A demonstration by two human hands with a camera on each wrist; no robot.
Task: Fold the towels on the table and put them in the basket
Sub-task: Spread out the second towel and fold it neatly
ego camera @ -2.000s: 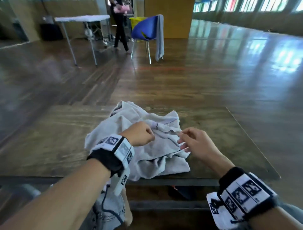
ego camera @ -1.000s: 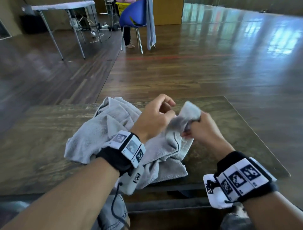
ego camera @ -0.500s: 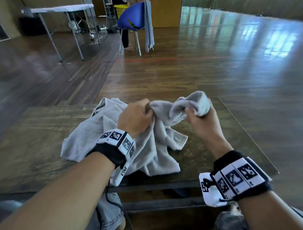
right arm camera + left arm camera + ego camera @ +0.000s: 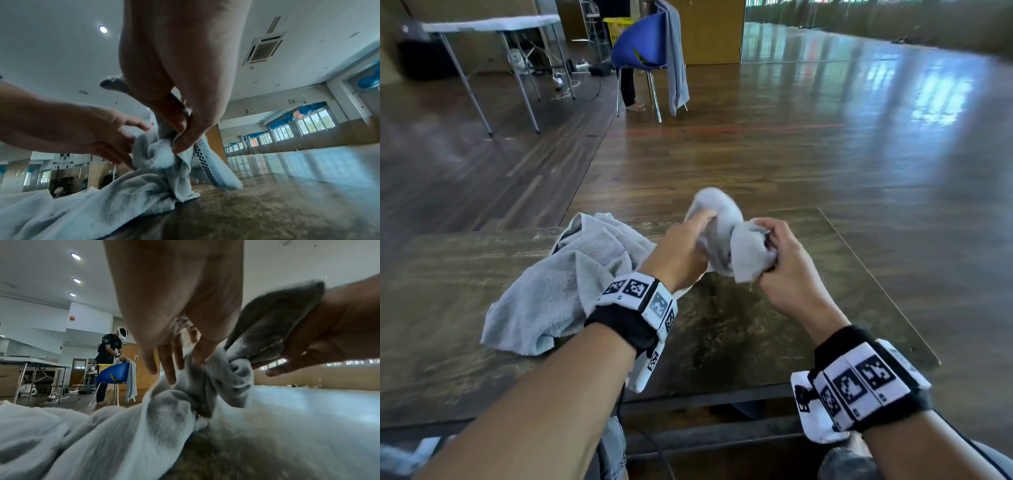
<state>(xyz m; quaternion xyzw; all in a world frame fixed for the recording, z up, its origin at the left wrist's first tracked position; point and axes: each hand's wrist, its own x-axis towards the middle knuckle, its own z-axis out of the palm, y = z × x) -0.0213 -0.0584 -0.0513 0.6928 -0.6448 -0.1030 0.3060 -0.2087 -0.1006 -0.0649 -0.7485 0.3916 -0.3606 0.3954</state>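
A pale grey towel (image 4: 558, 284) lies crumpled on the dark wooden counter (image 4: 739, 329), most of its bulk heaped toward the left half and reaching near the far edge. One end of it is lifted off the surface and bunched between the person's two hands near the far right part of the counter.

The right hand (image 4: 787, 270) has its fingers and thumb curled round a wad of that raised cloth; in the right wrist view the thumb and fingertips (image 4: 185, 142) pinch the fabric, and a strip with a dark checked border (image 4: 203, 164) hangs down from the grip to the counter. The left hand (image 4: 681, 250) is pushed into the cloth just beside the right one. From the left wrist view its fingers (image 4: 170, 360) reach down fairly straight into the folds, some of them spread, and I cannot tell whether the thumb and forefinger are actually nipping the towel or only touching it. The lifted part is blurred in the head view.

Both wrists carry black bands with white blocks printed in black-and-white square patterns (image 4: 640, 294).

Beyond the counter, across the shiny wood floor, stands a blue chair (image 4: 643, 48) with another grey towel (image 4: 674, 58) draped over its back. A yellow basket (image 4: 618, 29) sits behind it, and another person (image 4: 109, 356) stands there bent over the chair. A white folding table (image 4: 489, 25) stands to the left of that.
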